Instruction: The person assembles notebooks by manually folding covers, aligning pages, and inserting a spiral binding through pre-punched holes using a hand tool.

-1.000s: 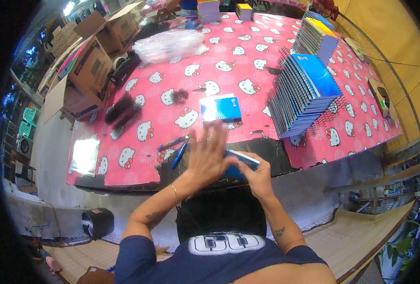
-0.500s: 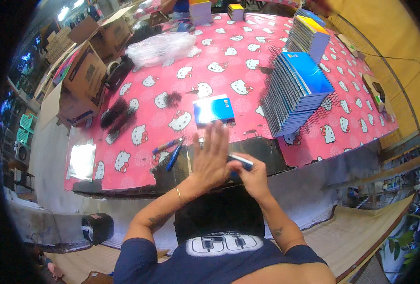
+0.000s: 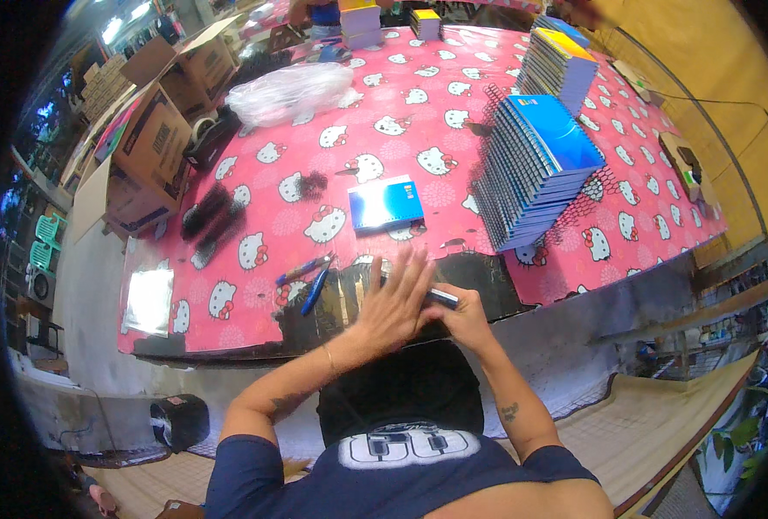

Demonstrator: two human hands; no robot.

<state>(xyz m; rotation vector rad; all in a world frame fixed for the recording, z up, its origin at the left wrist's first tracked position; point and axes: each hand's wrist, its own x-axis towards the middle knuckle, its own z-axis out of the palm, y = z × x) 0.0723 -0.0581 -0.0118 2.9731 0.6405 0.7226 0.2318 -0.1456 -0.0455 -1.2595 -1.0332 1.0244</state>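
My left hand [image 3: 394,303] is stretched flat, fingers extended and slightly apart. It lies across a thin block with a pale edge and dark blue side [image 3: 443,297], perhaps a small notebook, and covers most of it. The fingers of my right hand [image 3: 469,318] are closed round the block's right end. Just beyond my hands, a small blue notebook [image 3: 386,206] with a row of holes along its near edge lies on the table. Left of my hands are a blue pen-like tool [image 3: 316,289] and a second slim tool [image 3: 304,270].
A tall stack of blue wire-bound notebooks [image 3: 540,169] stands to the right, with a yellow-topped stack [image 3: 559,69] behind. Black wire coils [image 3: 214,212] and a clear plastic bag [image 3: 291,93] lie left on the pink tablecloth [image 3: 436,121]. Cardboard boxes [image 3: 146,160] stand far left.
My left hand has shifted slightly right and down, its fingers spreading a little more. The block in my right hand has moved slightly. The blue notebook on the table shows more fully.
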